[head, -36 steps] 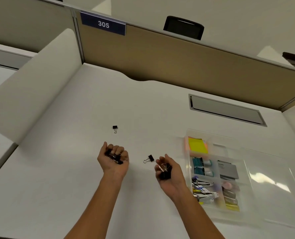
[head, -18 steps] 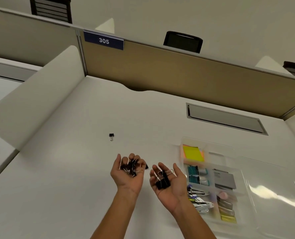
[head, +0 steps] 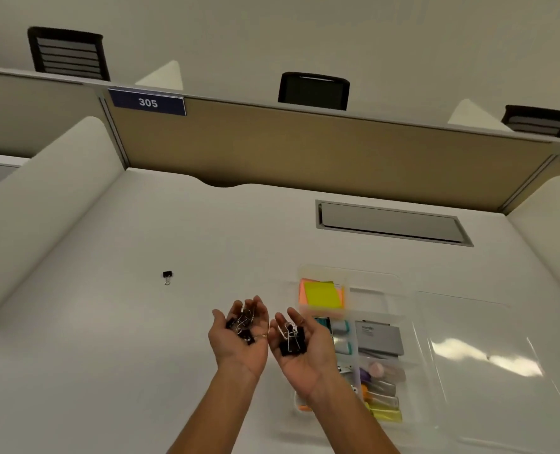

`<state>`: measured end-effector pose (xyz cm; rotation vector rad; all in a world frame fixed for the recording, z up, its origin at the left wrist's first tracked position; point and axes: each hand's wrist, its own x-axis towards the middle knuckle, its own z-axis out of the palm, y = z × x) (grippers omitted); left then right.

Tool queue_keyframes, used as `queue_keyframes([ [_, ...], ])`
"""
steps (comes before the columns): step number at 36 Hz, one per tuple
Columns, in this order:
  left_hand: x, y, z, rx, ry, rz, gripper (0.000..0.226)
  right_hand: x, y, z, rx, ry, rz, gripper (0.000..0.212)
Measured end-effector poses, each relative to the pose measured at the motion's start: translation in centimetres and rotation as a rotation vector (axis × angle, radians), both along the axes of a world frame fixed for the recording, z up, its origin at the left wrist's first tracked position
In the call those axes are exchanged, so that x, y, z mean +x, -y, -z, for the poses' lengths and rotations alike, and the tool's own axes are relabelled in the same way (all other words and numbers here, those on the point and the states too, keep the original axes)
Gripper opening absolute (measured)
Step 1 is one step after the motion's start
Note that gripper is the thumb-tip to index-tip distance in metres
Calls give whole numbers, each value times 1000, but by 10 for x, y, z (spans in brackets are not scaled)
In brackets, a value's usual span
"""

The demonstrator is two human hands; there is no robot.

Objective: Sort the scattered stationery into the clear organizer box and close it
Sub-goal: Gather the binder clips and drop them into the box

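Observation:
My left hand (head: 239,342) is palm up and cupped around several small black binder clips (head: 242,326). Beside it, almost touching, my right hand (head: 300,347) is also palm up and holds larger black binder clips (head: 292,342). Both hover over the white desk just left of the clear organizer box (head: 383,291), whose compartments hold yellow and orange sticky notes (head: 321,293), teal items, a grey pad (head: 378,339) and other stationery. Its clear lid (head: 488,362) lies open to the right. One small black binder clip (head: 167,276) lies alone on the desk, far left.
A tan cubicle partition (head: 305,149) with a blue "305" sign (head: 147,102) stands behind the desk. A grey cable-tray cover (head: 390,222) is set into the desk behind the box. White side dividers flank the desk; chair backs show beyond.
Both hands moved right toward the organizer box and came together, turning palm up with the clips. The loose clip that lay between them is gone from the desk.

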<state>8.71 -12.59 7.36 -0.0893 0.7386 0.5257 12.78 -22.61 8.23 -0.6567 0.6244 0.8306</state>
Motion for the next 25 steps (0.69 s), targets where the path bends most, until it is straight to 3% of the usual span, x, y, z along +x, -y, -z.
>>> queue_keyframes([
  [8,44,41,-6,82,-239,175,57,38,31,0,32,17,122,23],
  [17,103,87,-18,140,-239,271,62,82,72,-3,49,57,282,22],
  [25,151,116,-16,147,-283,361,65,124,115,12,-21,-24,385,38],
])
